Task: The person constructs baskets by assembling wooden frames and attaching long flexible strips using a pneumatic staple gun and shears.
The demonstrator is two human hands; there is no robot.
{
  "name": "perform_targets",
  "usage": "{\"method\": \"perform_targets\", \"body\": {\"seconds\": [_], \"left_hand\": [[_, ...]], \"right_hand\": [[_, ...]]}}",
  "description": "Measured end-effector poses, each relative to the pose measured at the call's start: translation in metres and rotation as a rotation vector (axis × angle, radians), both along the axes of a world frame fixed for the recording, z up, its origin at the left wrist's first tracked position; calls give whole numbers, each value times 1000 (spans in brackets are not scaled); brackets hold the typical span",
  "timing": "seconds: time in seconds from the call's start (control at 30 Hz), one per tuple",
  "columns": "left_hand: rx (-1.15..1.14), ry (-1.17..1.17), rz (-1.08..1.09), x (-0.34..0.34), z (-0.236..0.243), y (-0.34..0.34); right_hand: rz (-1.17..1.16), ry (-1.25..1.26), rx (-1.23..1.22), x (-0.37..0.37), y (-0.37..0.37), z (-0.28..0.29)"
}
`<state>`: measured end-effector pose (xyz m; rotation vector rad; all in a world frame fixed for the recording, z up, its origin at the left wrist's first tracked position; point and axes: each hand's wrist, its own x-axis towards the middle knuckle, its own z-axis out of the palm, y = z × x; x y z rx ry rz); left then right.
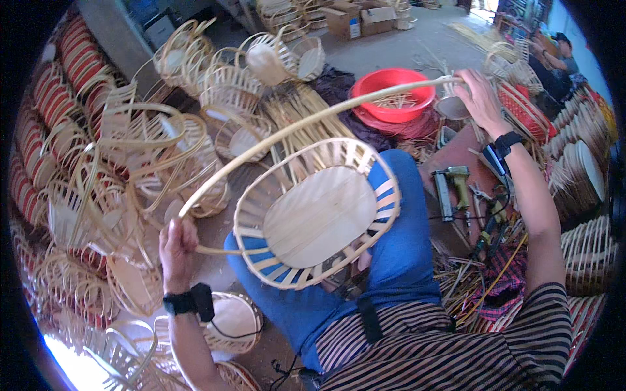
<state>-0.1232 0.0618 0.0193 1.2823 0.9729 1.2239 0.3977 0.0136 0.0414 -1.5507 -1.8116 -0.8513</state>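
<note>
An oval woven basket (319,216) with a pale wooden base and upright slats rests across my thighs, its open side facing up. Above it arches a long pale bamboo strip (261,148). At the strip's left end, my left hand (177,251) is closed around it, left of the basket. A short thin length of strip runs from that hand to the basket's rim. Up at the far right, my right hand (482,103) pinches the strip's other end, well away from the basket.
Handled baskets (150,150) crowd the left. Beyond my knees sits a red basin (393,112) holding short sticks, beside a bundle of strips (297,111). A nail gun (459,186) and pliers (482,195) lie right of my leg. Another person (561,58) sits far right.
</note>
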Motion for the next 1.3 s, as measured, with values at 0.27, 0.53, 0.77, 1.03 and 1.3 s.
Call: {"method": "perform_targets", "body": {"seconds": [0.27,0.53,0.77,1.03,1.3], "left_hand": [[322,538,-43,17,33,4],[1094,955,-148,205,95,13],[1254,949,124,234,95,15],[1306,941,176,228,98,12],[998,492,-65,257,-18,-10]], "right_hand": [[10,121,4,17,-11,0],[-32,325,198,-24,23,-18],[465,1541,142,-108,50,-89],[1288,1947,-475,-125,53,-112],[1043,1993,-536,-128,44,-94]]}}
